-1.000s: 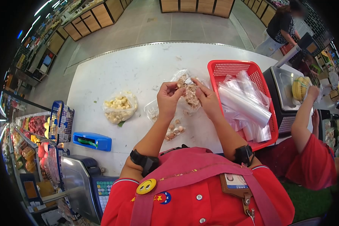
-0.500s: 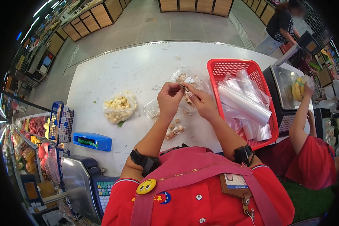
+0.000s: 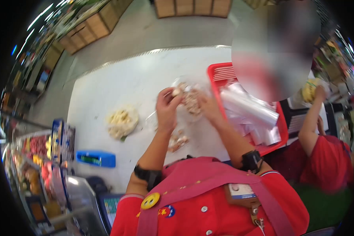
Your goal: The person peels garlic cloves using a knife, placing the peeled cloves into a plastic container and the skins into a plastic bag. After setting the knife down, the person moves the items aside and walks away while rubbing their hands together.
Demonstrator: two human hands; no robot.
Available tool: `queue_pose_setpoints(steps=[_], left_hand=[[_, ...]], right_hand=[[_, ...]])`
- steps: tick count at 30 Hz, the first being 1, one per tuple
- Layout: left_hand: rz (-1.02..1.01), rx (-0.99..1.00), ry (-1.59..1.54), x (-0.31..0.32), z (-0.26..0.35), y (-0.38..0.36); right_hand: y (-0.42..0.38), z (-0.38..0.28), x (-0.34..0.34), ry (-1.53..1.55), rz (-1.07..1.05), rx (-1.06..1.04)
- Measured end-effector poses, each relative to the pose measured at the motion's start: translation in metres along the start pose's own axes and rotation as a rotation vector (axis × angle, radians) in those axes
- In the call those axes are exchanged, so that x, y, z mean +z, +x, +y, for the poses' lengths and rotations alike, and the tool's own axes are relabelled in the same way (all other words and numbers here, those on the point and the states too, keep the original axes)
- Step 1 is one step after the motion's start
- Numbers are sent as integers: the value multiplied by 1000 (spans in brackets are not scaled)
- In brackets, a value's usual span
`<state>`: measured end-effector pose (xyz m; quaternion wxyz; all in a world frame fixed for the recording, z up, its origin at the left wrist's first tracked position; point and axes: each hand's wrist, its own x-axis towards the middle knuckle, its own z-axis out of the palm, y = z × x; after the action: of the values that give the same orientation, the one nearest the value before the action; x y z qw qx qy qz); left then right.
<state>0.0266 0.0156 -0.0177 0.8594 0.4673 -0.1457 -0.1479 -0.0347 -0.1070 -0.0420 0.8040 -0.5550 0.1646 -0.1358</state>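
My left hand pinches a pale garlic clove between thumb and fingers above the white table. My right hand is beside a plastic bag of papery garlic skins; its fingers are blurred, and I cannot make out whether anything is in them. Below my left hand lies a small pile of unpeeled cloves. Farther left, peeled cloves sit in a clear plastic bag.
A red basket with rolled plastic bags stands at the right, partly covered by a blurred patch. A blue holder lies at the table's left edge. A co-worker's arm reaches toward yellow produce. A scale stands lower left.
My hands have come apart; they were together over the skins with a thin object between them. My right hand has moved down and right. The clove now shows in my left fingers.
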Motion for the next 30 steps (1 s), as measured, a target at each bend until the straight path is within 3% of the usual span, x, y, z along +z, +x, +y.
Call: queue_pose_setpoints(steps=[1,2,3,4,5,6,7,9,13,15,18,21,25,28,30], left_hand=[[18,-24,72,5,8,-4],[35,15,160,0,-3,-1],[-25,32,277,-3,-4,-1],[-66,38,267,-2,-7,-2],[-130,8,309,-1,-8,-2],[-106,-37,264,5,-7,-6],[-58,-105,142,10,-4,-9],[-67,-53,189,11,-10,-9],[-40,-4,373,21,2,-13],[-55,17,446,24,5,-13],[-111,7,491,20,1,-13],[-162,-39,421,11,-5,-12],[-127,-53,356,7,-9,-10],[-143,-63,387,4,-8,-6],[-162,-62,436,9,-3,-7]], right_hand=[[-2,0,-4,-367,-182,-350],[4,7,-11,-285,-226,2],[-13,-19,0,-631,-36,-16],[-5,0,-6,-618,30,-170],[-22,-30,-1,-576,12,-118],[-20,-26,3,-566,137,-85],[-12,-10,0,-643,187,-236],[-13,-11,-2,-711,238,-241],[-6,-12,-3,-659,247,-268],[-14,-25,0,-264,45,-58],[-13,-20,0,-233,-24,-26],[-3,-4,-2,-111,-39,-154],[-6,-11,-3,-113,-89,-185],[-18,-32,0,-85,-46,78],[-10,-21,-7,-248,-6,-107]])
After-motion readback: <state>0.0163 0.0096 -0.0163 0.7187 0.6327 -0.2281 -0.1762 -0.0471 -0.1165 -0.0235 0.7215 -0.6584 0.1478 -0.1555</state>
